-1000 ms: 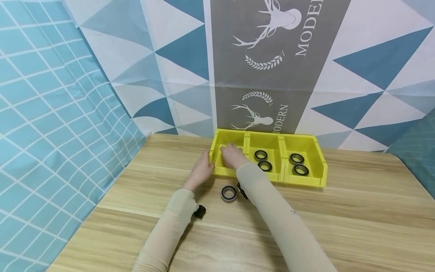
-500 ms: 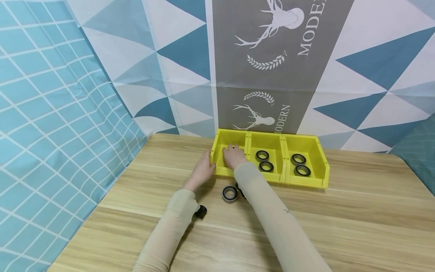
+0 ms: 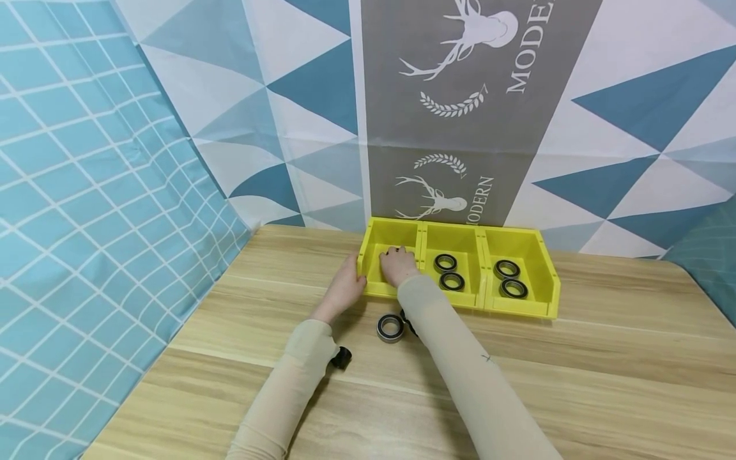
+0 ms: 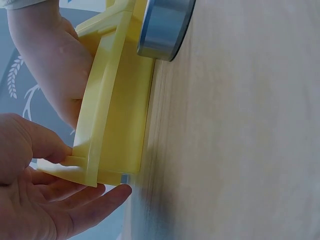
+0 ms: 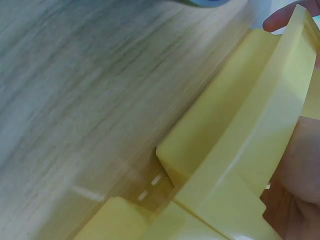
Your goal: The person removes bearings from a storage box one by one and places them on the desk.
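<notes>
My left hand (image 3: 345,284) grips the left side wall of the yellow bin (image 3: 379,289), thumb on one side and fingers on the other, as the left wrist view also shows. Inside that left compartment my right hand (image 3: 397,265) reaches down with bent fingers. Small dark bits show at its fingertips; I cannot tell whether the fingers hold something there, as the bin wall and the hand hide it. A ball bearing (image 3: 390,340), steel with a black face, lies on the table in front of the bin, near the right wrist. The left wrist view shows this bearing (image 4: 165,30) side-on.
Two more yellow bins join on the right, the middle bin (image 3: 451,237) and the right bin (image 3: 546,271). Each holds two bearings, among them a middle one (image 3: 452,289) and a right one (image 3: 513,297). Behind the wooden table (image 3: 621,358) hangs a patterned cloth (image 3: 322,160).
My right hand has shifted slightly within the left compartment, its fingers drawing closer together. The left hand keeps its hold on the bin wall. The bearing on the table stays put.
</notes>
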### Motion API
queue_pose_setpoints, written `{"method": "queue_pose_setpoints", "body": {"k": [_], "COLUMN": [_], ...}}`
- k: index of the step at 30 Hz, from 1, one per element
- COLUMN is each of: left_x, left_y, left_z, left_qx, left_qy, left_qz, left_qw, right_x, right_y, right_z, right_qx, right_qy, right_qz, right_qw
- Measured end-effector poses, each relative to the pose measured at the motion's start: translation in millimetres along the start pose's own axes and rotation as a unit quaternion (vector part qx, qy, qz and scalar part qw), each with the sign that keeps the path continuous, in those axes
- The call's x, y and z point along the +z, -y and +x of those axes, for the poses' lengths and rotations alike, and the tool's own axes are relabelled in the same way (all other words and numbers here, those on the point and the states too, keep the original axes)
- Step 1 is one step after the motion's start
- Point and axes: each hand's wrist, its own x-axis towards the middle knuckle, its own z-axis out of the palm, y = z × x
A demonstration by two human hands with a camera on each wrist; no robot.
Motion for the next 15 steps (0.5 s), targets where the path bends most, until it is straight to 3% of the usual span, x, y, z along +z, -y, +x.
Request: {"method": "queue_pose_setpoints", "body": {"k": [7,8,10,14,15], "left_x": [-0.5,-0.5,-0.2,-0.5,-0.7], "left_y": [-2.2,-2.3,-2.5,-2.4,-2.4], "left_z": [-1.5,-1.6,-1.6,-1.7,-1.7], "left_qx": [0.004,0.006,0.007,0.006,0.007], "left_qy": [-0.001,-0.001,-0.001,-0.001,-0.001], "left_qz": [-0.003,-0.003,-0.001,0.001,0.001], "left_qw": [1.0,1.0,1.0,1.0,1.0], "right_x": [12,23,27,22,11], "right_y": [-3,-6,-7,-6,-3], "right_z": [19,28,32,25,16], "right_qx": [0.011,0.006,0.007,-0.001,0.002], "right_qy": [0.017,-0.004,-0.009,-0.022,-0.007], "right_qz": [0.006,0.003,0.005,0.006,0.013], "right_qw": [1.0,1.0,1.0,1.0,1.0]}}
